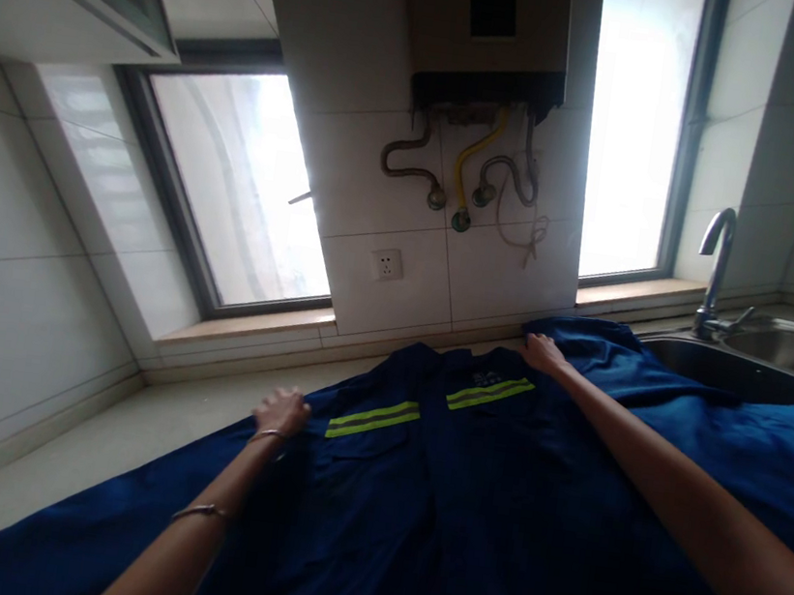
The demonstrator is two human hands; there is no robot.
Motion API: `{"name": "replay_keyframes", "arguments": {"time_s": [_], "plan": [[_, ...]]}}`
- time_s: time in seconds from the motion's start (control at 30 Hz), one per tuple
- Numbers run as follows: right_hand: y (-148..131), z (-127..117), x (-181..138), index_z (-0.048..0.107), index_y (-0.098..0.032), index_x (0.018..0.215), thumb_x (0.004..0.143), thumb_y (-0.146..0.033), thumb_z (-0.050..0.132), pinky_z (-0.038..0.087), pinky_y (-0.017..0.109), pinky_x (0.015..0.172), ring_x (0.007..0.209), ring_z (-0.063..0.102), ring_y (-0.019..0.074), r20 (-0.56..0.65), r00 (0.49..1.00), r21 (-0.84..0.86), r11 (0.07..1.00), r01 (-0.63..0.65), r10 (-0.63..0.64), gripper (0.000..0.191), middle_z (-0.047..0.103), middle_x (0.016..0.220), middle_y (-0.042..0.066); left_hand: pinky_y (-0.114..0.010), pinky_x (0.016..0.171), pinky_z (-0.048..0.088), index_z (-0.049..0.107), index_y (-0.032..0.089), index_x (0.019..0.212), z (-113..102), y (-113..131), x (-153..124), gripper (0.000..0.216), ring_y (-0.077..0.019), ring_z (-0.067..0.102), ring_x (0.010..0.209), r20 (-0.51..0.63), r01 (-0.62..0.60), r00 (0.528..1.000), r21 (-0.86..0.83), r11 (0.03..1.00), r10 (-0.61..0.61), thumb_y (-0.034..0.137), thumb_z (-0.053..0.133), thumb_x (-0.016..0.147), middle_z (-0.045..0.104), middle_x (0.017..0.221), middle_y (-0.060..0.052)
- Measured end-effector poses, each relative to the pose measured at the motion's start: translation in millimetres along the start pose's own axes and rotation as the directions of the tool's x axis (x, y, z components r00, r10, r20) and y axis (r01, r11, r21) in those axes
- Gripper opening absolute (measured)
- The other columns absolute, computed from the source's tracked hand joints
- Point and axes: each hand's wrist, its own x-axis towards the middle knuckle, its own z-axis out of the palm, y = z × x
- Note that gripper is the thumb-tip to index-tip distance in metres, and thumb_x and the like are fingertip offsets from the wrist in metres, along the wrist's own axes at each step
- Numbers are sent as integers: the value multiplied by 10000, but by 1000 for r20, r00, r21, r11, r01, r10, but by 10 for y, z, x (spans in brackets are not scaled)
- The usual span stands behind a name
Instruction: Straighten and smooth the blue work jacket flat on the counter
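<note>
Jacket (458, 501) lay spread flat on table (131, 428), front up, collar toward wall. Left hand (281, 411) closed on shoulder edge, right hand (542, 353) pressed flat, fingers open, on other shoulder, likely to keep cloth stretched. Sink (760, 370) just beside right sleeve.

White tiled walls (25, 229) rise behind the pale worktop (153, 422). Two bright windows (250, 190) flank a wall-mounted water heater (491, 27). A steel sink (783, 363) sits right.

Jacket (472, 503) hem beyond bottom edge
</note>
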Motion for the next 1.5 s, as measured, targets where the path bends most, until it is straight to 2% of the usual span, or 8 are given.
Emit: {"name": "replay_keyframes", "arguments": {"time_s": [0.13,0.33,0.67,0.9,1.07,1.27,1.4,1.5], "plan": [[-670,299,20,456,-117,1303,898,-419,410,349,326,981,1200,460,273,38,974,88,972,217,-221,508,503,1299,161,-319,934,396,533,120,1162,422,941,-42,392,-231,533,1077,-23,-199,980,-162,967,198,203,429,794,579,1155,-142],[-1053,569,-170,375,-150,1354,869,-505,449,249,504,1002,1193,446,341,45,953,117,949,293,-300,606,534,1253,187,-279,982,367,534,102,1184,886,1689,-291,393,-189,521,1114,-68,-321,945,-377,869,319,160,429,809,595,1172,-110],[-970,692,-262,633,-127,1018,890,-514,368,466,372,748,942,610,301,33,991,238,964,117,-129,486,660,992,156,-273,853,449,653,126,1008,923,1576,-248,293,-184,618,936,-61,-187,980,-596,781,188,145,444,803,683,991,-86],[-875,627,-388,677,-153,1008,837,-277,485,474,329,782,932,621,267,-98,965,348,899,264,-245,286,677,978,97,-251,714,478,660,143,949,926,1478,-204,335,-166,639,793,-63,-40,998,-697,716,-6,180,362,802,699,870,-61],[-848,485,-721,673,-197,1016,819,-261,522,444,299,888,981,599,219,-212,876,362,797,483,-434,256,663,1043,47,-283,787,462,624,148,999,832,1451,-240,348,-183,611,850,-153,-9,977,-718,696,-146,221,335,819,665,941,-74],[-626,343,-1184,651,-236,1034,843,-118,371,434,281,890,1010,590,170,-173,575,166,552,817,-800,358,570,1228,16,-292,854,434,487,100,1184,638,1467,-286,416,-177,570,881,-295,-46,924,-715,698,-241,342,390,860,540,1115,-131],[-568,286,-1257,680,-219,866,751,-66,427,450,269,823,928,614,159,-139,540,122,527,841,-830,317,574,1209,14,-371,926,384,439,105,1257,547,1538,-322,624,-270,483,1086,-439,-121,875,-604,788,-203,535,490,807,513,1178,-155],[-568,263,-1247,680,-206,755,701,-55,457,447,256,794,886,618,152,-156,537,167,514,842,-829,275,610,1129,13,-409,922,369,354,101,1340,528,1633,-380,773,-333,422,1157,-368,-137,928,-495,858,-64,593,517,766,485,1263,-176]]}}
